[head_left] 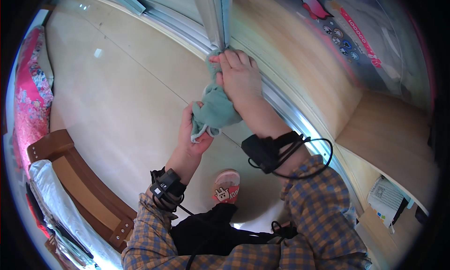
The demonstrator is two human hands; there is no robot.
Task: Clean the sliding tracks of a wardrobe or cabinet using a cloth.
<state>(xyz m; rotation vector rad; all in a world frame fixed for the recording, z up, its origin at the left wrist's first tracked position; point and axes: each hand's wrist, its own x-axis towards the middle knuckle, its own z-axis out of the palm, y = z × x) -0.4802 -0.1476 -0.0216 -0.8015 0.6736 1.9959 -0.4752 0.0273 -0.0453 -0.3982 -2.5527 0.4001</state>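
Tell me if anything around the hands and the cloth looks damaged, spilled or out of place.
Nothing stands out. The right hand presses a green cloth against the foot of a metal door frame; the left hand holds its hanging end. The floor shows no spill.

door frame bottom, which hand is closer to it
Right. The right hand presses the green cloth against the foot of the door frame; the left hand holds the cloth's hanging end lower down, away from the frame.
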